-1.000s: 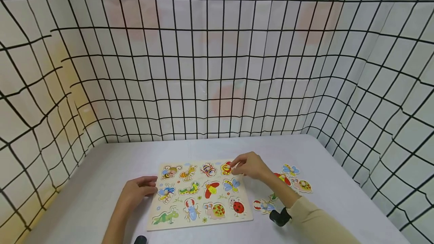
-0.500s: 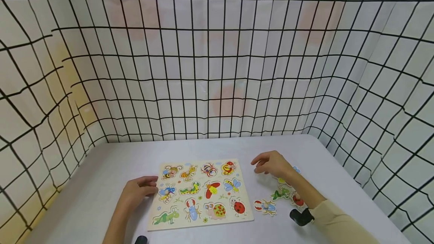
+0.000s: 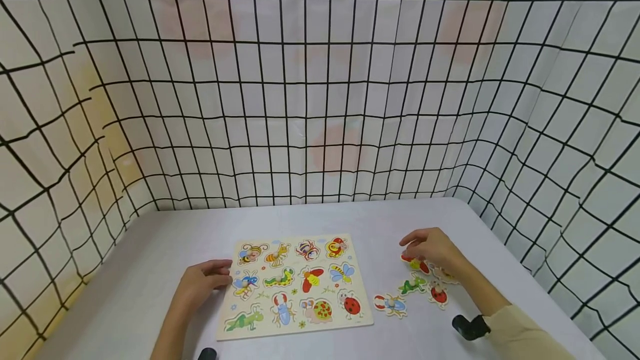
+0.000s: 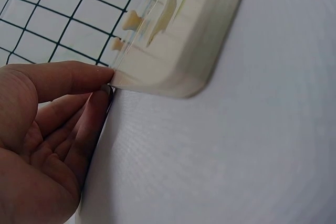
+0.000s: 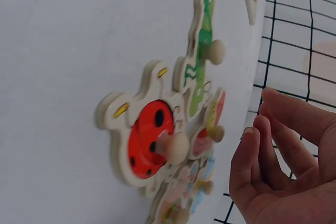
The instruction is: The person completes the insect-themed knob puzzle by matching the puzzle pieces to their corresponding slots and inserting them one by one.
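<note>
My left hand (image 3: 202, 282) rests on the table, thumb and fingertips touching the left edge of a wooden insect peg puzzle board (image 3: 270, 331). In the left wrist view the thumb meets the edge near the board's rounded corner. Hovering over loose pieces to the right, my right hand (image 3: 432, 246) has its fingers loosely bent and holds nothing. Just under its fingertips lies a red-and-yellow moth piece (image 3: 419, 265). Nearby are a ladybug piece (image 5: 139, 153), a green grasshopper piece (image 5: 198, 80) and a snail piece (image 3: 446, 275), partly hidden by the hand.
A blue stag beetle piece (image 3: 391, 305) lies close to the board's right edge. Wooden knobs stand up from the loose pieces. Black grid lines cover the white walls (image 3: 310, 99) behind and beside the white table (image 3: 175, 226).
My right hand has left the red butterfly at the board's top right corner and moved right, over the loose pieces. The left hand has stayed at the board's edge.
</note>
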Demonstrator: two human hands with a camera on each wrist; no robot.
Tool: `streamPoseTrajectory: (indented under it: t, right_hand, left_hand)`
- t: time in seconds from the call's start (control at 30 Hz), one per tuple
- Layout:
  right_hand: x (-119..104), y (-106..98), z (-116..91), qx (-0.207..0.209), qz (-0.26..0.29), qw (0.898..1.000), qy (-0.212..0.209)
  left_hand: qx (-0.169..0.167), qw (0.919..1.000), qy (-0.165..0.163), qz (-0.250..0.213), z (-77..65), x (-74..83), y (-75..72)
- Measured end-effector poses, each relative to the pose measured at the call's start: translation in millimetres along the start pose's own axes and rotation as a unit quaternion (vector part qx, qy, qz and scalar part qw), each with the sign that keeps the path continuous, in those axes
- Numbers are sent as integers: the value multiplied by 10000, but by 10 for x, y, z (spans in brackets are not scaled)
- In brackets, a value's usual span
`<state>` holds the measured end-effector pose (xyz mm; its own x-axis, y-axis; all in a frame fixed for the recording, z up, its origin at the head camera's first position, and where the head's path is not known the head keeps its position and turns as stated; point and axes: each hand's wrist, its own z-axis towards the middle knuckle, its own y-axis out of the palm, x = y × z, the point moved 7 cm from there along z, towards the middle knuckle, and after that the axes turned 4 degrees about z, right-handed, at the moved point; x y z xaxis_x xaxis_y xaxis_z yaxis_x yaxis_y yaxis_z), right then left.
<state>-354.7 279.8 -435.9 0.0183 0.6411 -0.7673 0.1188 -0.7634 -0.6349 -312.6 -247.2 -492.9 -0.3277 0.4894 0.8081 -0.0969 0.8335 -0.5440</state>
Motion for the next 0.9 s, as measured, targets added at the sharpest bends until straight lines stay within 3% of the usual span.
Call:
streamPoseTrajectory:
  t: [0.4, 0.9]
  right_hand:
    - [341, -89, -15, 91, 186, 9993, 297]
    - [501, -86, -49, 258, 185, 9986, 414]
  left_hand:
    - [44, 10000, 27, -4, -15, 3, 0]
    - [52, 10000, 41, 44, -31, 21, -1]
